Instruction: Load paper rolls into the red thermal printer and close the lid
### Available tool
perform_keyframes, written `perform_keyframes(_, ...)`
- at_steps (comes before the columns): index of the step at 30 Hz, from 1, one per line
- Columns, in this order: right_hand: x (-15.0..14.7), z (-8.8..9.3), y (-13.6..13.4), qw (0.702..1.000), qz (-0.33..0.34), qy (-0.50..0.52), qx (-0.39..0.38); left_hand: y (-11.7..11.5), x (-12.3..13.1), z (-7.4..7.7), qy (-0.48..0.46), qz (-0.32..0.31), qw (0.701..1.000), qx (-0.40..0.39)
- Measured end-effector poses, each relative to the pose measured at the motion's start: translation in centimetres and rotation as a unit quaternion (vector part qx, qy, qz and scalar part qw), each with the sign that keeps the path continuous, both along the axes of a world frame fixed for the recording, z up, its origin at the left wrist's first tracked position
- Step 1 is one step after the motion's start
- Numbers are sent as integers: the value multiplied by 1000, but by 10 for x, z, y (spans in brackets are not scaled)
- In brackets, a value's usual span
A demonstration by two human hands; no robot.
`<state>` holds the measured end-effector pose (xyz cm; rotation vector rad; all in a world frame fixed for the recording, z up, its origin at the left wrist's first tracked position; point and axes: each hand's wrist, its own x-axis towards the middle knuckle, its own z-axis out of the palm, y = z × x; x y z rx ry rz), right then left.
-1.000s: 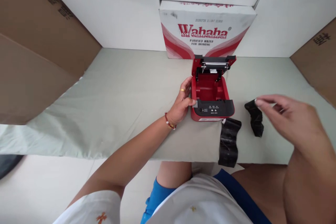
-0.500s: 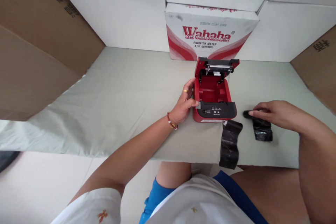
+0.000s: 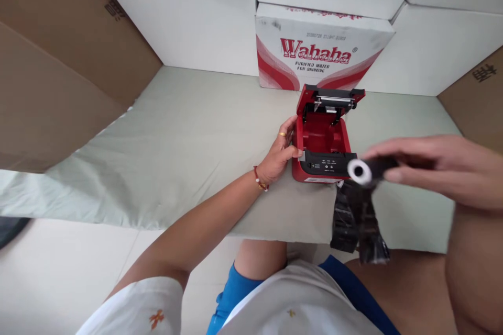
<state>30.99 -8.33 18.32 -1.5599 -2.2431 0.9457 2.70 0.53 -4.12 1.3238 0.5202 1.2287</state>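
Roll (image 3: 377,168) looks light; hold its sides, not the floppy tail (image 3: 371,238). Right hand (image 3: 436,167) pinches it; half-open left hand (image 3: 280,154) touches red printer (image 3: 328,165).

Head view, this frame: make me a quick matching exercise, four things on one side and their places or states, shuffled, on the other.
1. Left hand
2. Right hand
3. Lid of the red device
4. Wahaha box

A. Raised open
B. Holding the black roll
C. Standing behind the device
D. Touching the device's side

Pairs: 1-D, 2-B, 3-A, 4-C
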Motion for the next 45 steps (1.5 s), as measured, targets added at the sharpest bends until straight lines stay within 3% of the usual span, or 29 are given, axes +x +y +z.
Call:
perform_keyframes(3, -40, -26, 43, 991, -32, 104, -72, -8, -4, 4, 40, 26, 998, 43)
perform_keyframes(6, -55, -57, 68, 985, -77, 149, -40, -26, -9, 19, 109, 137, 976, 128)
perform_keyframes(9, -58, -77, 80, 989, -84, 118, 15, -46, -11, 39, 169, 213, 919, 287)
perform_keyframes(13, -63, -79, 86, 991, -80, -15, 103, -61, -6, 54, 233, 212, 853, 415)
perform_keyframes(17, -70, -78, 91, 981, -71, -127, 127, -65, 2, 57, 269, 218, 833, 433)
perform_keyframes(20, -74, -80, 91, 977, -71, -138, 146, -69, 5, 58, 276, 237, 815, 450)
perform_keyframes(23, -74, -79, 84, 981, -69, -84, 160, -73, 6, 62, 293, 260, 791, 470)
perform_keyframes(26, -71, -70, 72, 984, -87, 43, 151, -77, 6, 64, 308, 274, 770, 487)
perform_keyframes(27, -68, -67, 69, 974, -116, 97, 169, -77, 5, 64, 310, 276, 765, 492)
perform_keyframes(29, -63, -64, 69, 926, -205, 195, 249, -78, 4, 65, 314, 279, 757, 501)
perform_keyframes(31, -57, -66, 78, 873, -270, 240, 327, -78, 4, 66, 316, 282, 752, 504)
perform_keyframes(32, -54, -69, 84, 862, -276, 246, 347, -78, 4, 66, 315, 283, 752, 505)
perform_keyframes(37, -53, -86, 99, 900, -199, 249, 298, -78, 2, 66, 307, 283, 751, 511)
perform_keyframes(41, -57, -84, 72, 913, -186, 201, 302, -78, 2, 65, 306, 279, 753, 511)
perform_keyframes(45, -52, -84, 46, 920, -131, 165, 330, -78, 7, 71, 332, 233, 758, 511)
